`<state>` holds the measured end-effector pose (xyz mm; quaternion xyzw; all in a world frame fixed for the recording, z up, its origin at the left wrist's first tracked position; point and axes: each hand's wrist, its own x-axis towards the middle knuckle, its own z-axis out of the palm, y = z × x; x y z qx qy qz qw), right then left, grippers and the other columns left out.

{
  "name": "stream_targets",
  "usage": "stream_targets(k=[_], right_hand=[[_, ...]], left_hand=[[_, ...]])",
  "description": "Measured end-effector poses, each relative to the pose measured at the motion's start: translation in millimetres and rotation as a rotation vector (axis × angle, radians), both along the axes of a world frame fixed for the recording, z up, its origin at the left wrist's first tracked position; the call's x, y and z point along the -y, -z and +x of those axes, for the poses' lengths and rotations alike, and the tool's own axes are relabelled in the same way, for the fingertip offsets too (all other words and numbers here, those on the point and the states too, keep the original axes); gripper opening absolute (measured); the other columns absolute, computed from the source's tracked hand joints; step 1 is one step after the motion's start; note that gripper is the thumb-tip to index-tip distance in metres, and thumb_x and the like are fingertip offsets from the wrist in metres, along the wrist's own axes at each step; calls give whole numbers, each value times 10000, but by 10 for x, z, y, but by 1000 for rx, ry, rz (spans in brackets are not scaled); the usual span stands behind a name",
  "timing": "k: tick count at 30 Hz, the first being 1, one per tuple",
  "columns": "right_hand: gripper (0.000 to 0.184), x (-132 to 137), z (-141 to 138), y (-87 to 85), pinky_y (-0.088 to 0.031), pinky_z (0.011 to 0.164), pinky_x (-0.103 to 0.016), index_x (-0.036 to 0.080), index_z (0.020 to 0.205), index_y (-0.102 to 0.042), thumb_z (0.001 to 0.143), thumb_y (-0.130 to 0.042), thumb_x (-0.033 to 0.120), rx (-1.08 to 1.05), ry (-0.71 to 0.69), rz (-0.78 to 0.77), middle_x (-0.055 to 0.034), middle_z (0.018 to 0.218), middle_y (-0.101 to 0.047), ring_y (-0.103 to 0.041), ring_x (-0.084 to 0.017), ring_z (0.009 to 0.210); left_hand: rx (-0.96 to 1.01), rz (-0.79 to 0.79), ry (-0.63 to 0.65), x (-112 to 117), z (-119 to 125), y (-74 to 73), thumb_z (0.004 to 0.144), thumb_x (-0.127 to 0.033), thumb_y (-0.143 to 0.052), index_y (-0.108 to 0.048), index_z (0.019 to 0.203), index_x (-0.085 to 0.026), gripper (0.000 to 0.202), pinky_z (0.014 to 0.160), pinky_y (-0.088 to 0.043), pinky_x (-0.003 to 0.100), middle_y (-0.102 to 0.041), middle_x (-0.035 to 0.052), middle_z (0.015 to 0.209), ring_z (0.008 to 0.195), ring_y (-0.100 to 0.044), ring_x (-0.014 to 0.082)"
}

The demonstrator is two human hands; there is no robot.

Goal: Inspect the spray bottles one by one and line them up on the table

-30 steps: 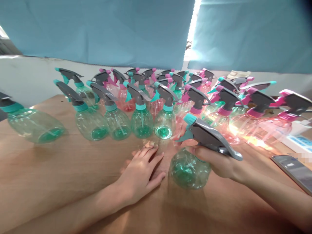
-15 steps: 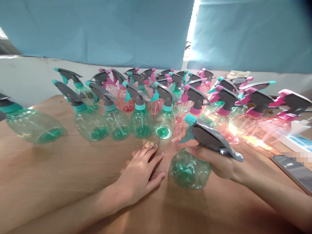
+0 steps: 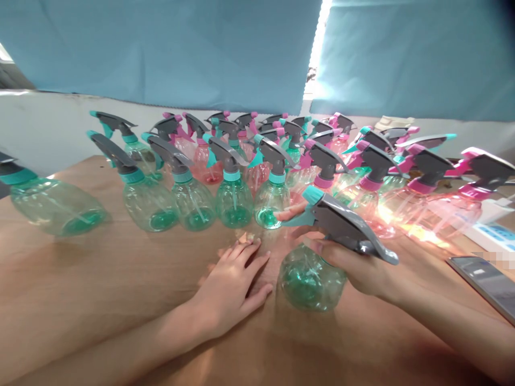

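My right hand [image 3: 354, 268] is wrapped round the neck of a green spray bottle [image 3: 309, 284] with a grey head and teal nozzle. Its index finger stretches out past the teal trigger [image 3: 300, 217], while the thumb lies across the neck. The bottle's base is at the tabletop; whether it touches I cannot tell. To its left, my left hand [image 3: 231, 284] rests palm down on the wooden table [image 3: 140, 284], fingers spread, holding nothing. Just beyond its fingertips stand a green spray bottle [image 3: 235, 201] and another green spray bottle [image 3: 272, 203].
Several more green and pink spray bottles crowd the back of the table, among them a pink one [image 3: 454, 209] at right and a green one [image 3: 56, 206] at far left. A phone [image 3: 483, 281] lies by the right edge, near a white power strip [image 3: 494, 230]. Blue curtains [image 3: 161, 53] hang behind.
My right index finger has straightened out forward, away from the trigger. The held bottle has shifted only slightly. My left hand stays where it was.
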<state>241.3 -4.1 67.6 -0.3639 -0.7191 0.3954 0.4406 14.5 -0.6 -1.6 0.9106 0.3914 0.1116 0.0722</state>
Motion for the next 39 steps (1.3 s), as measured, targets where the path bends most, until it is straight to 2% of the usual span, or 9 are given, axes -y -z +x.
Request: stream_targets(k=[6, 14, 25, 31, 39], right_hand=[[507, -20, -8, -9, -543, 813, -325, 300, 1240, -582, 794, -483, 82, -1, -3, 21, -23, 1166, -681, -675, -171, 863], [497, -12, 6, 23, -532, 784, -305, 311, 1253, -562, 810, -488, 99, 23, 20, 40, -21, 1198, -647, -653, -169, 893], [434, -9, -22, -28, -514, 694, -299, 286, 1182, -599, 792, -495, 126, 23, 27, 15, -22, 984, -681, -601, -152, 733], [448, -13, -21, -53, -500, 653, -280, 291, 1190, -594, 791, -484, 121, 19, 9, 15, -11, 939, -674, -562, -131, 663], [427, -19, -13, -49, -500, 631, -297, 299, 1170, -605, 796, -489, 131, 26, 18, 8, -9, 844, -670, -577, -159, 660]], left_hand=[[-1, -1, -1, -5, -2, -12, 932, -380, -549, -568, 1326, -157, 453, 1065, -369, 551, -487, 165, 1429, 1357, -383, 355], [23, -4, -5, 3, 0, -11, 932, -380, -544, -565, 1325, -158, 452, 1070, -364, 551, -485, 163, 1429, 1356, -380, 358], [10, 0, 0, -6, -3, 0, 932, -383, -549, -569, 1322, -153, 453, 1079, -356, 539, -486, 162, 1427, 1360, -376, 354], [5, -3, -2, -5, -1, 11, 937, -383, -539, -559, 1331, -149, 459, 1079, -350, 552, -463, 170, 1448, 1372, -358, 356], [16, 7, -7, -7, -3, 25, 931, -386, -551, -559, 1336, -142, 473, 1093, -343, 532, -462, 169, 1447, 1372, -361, 348]])
